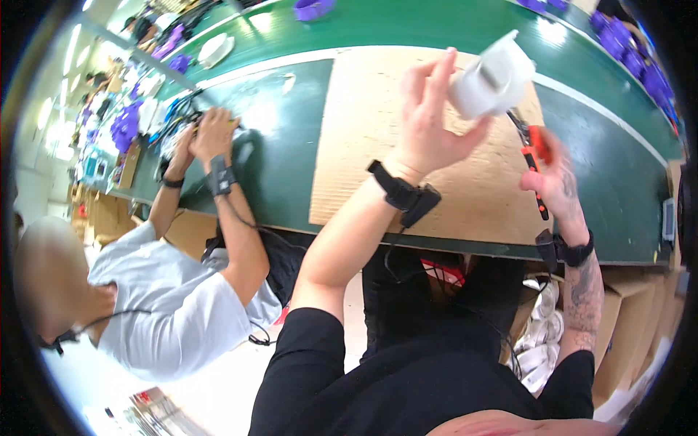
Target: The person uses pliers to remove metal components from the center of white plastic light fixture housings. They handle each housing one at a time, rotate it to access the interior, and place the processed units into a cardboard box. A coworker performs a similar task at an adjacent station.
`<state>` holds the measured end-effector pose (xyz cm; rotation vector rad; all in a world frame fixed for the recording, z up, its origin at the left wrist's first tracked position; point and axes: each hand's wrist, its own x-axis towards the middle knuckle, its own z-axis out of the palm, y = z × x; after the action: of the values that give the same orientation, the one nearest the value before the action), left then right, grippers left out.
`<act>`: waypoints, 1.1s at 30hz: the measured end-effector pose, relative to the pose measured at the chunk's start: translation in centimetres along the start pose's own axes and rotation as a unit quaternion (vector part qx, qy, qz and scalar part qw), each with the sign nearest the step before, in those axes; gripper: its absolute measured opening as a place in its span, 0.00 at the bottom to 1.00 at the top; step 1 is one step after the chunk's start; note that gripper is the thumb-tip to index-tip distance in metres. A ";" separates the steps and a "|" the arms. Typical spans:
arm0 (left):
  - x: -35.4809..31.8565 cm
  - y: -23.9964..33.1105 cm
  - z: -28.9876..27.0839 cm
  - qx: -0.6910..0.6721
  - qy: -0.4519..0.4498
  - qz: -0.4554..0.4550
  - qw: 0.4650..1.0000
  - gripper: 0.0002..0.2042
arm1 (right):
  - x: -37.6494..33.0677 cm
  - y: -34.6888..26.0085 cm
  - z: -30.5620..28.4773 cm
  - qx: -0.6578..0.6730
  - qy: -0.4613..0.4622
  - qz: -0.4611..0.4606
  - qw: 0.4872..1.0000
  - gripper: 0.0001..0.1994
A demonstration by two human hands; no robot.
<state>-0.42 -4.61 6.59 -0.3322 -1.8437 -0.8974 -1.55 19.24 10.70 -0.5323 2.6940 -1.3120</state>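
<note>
Looking down from a head-worn camera, the view shows a person in a black shirt seated at a long green table (291,138). A flat sheet of brown cardboard (378,131) lies on the table in front of them.

Their left hand (429,123) is raised above the cardboard, its grip closed around a white plastic part (493,78), a short cylinder with a flared, boxy end. The thumb presses one side and the fingers wrap the other, so the part is held up in the air, clear of the table and tilted toward the upper right.

Their right hand (556,185) is just to the right and slightly lower, its grip closed around the handles of a pair of orange-handled cutters (534,156). The dark tips of the cutters point up toward the underside of the white part and sit just beside it; whether they touch it cannot be told. Both wrists wear black straps with small black devices and thin cables.

At the left, a co-worker in a pale grey shirt (174,312) leans over the same table, both hands (203,138) resting on a tangle of small items and wires. Purple plastic pieces (125,127) are scattered along the table's far left, with more (640,58) at the far right. Brown cardboard boxes (632,327) stand below the table at the lower right, with white parts (542,341) piled beside them.
</note>
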 end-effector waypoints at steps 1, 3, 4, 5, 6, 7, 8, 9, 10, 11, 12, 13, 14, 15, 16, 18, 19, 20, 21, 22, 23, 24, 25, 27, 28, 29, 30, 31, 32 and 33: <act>0.3 0.6 -0.1 -0.004 0.008 -0.011 1.000 0.47 | 0.3 0.3 0.2 -0.179 0.102 -0.094 0.974 0.34; 0.5 1.0 0.3 -0.025 0.020 -0.031 0.999 0.45 | 0.2 -0.1 0.8 -0.294 0.124 -0.126 0.939 0.35; 0.2 0.9 0.4 -0.018 0.012 -0.041 0.999 0.42 | -0.2 -0.4 1.0 -0.353 0.136 -0.137 0.915 0.35; -0.2 0.7 0.4 -0.011 0.003 -0.051 0.999 0.40 | -0.3 -0.4 1.4 -0.325 0.120 -0.134 0.928 0.36; -0.3 0.6 0.5 -0.008 -0.007 -0.059 0.998 0.37 | -0.4 0.1 1.7 -0.298 0.106 -0.128 0.940 0.36; -0.2 0.7 0.4 -0.008 -0.001 -0.039 0.999 0.35 | -0.5 0.8 1.9 -0.273 0.091 -0.121 0.950 0.37; -0.1 0.8 0.3 -0.009 0.004 -0.019 1.000 0.34 | -0.6 2.0 2.1 -0.234 0.088 -0.124 0.960 0.37; -0.1 0.8 -0.1 -0.005 0.010 -0.001 1.000 0.32 | -0.6 1.8 1.8 -0.094 0.023 -0.069 0.993 0.37; 0.1 0.8 -0.3 -0.016 0.016 0.025 0.999 0.32 | -0.5 1.4 1.3 0.047 -0.043 -0.012 0.998 0.37; 0.1 0.7 -0.6 -0.010 0.023 0.038 0.999 0.31 | -0.6 0.9 0.7 0.187 -0.110 0.047 0.975 0.37; 0.5 0.8 -0.8 -0.010 0.029 0.054 0.998 0.31 | -0.9 0.6 0.1 0.327 -0.149 0.144 0.922 0.38; 0.7 0.9 -1.0 -0.009 0.036 0.069 0.997 0.31 | -1.0 0.9 -0.1 0.383 -0.192 0.166 0.888 0.39; 0.7 0.9 -1.0 -0.011 0.020 0.060 0.998 0.32 | -1.1 1.4 -0.2 0.437 -0.233 0.185 0.849 0.39; 0.7 0.9 -1.0 -0.012 0.007 0.052 0.999 0.32 | -1.0 1.9 -0.3 0.486 -0.275 0.203 0.804 0.40; 0.7 0.9 -0.9 -0.013 -0.007 0.044 0.999 0.33 | -0.9 2.3 -0.2 0.491 -0.275 0.202 0.801 0.39; 0.7 0.8 -0.7 -0.016 -0.011 0.018 1.000 0.36 | -0.9 2.4 1.1 0.279 -0.085 0.080 0.953 0.37; 0.7 0.8 -0.6 -0.018 -0.012 0.005 1.000 0.37 | -0.9 2.2 1.4 0.159 0.017 0.013 0.987 0.36; 0.5 1.0 -0.6 -0.036 -0.009 -0.023 0.999 0.40 | -0.7 2.3 0.9 -0.055 0.094 -0.115 0.987 0.35; 0.3 1.3 -0.6 -0.056 -0.018 -0.036 0.998 0.39 | -0.7 1.6 0.8 -0.153 0.118 -0.141 0.971 0.36; 0.0 1.4 -0.5 -0.075 -0.027 -0.049 0.996 0.38 | -0.7 0.5 0.9 -0.250 0.142 -0.165 0.944 0.37; -0.1 1.4 -0.5 -0.095 -0.036 -0.062 0.993 0.37 | -0.8 -0.2 1.1 -0.343 0.165 -0.187 0.906 0.38; 0.0 1.2 -0.3 -0.069 -0.009 -0.039 0.997 0.34 | -0.8 -0.6 1.2 -0.327 0.154 -0.183 0.915 0.37; 0.0 1.0 -0.3 -0.057 -0.004 -0.024 0.998 0.33 | -0.7 0.0 1.2 -0.229 0.107 -0.156 0.955 0.37; 0.0 0.9 -0.5 -0.032 0.005 0.004 0.999 0.32 | -0.4 1.2 1.0 -0.027 0.006 -0.095 0.995 0.36; 0.2 1.0 -0.7 -0.034 0.010 0.027 0.999 0.32 | -0.5 0.9 0.6 0.167 -0.081 0.001 0.983 0.36; 0.4 0.9 -0.8 -0.036 0.014 0.050 0.998 0.32 | -0.6 0.9 0.3 0.269 -0.134 0.064 0.952 0.37; 0.7 1.0 -1.0 -0.041 0.016 0.072 0.996 0.32 | -0.9 1.1 -0.1 0.366 -0.182 0.128 0.904 0.38; 0.8 1.0 -1.2 -0.041 0.014 0.063 0.997 0.32 | -1.3 1.1 -0.3 0.458 -0.225 0.189 0.839 0.38; 0.9 0.9 -1.4 -0.042 0.012 0.054 0.998 0.32 | -1.5 1.0 -0.1 0.487 -0.240 0.198 0.816 0.40; 0.9 0.9 -1.3 -0.046 0.012 0.046 0.998 0.32 | -1.6 1.1 -0.1 0.487 -0.238 0.194 0.818 0.40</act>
<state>0.55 -5.03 8.05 -0.4570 -1.7549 -0.9201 -0.40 20.53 9.77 -0.1241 1.3435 -1.8335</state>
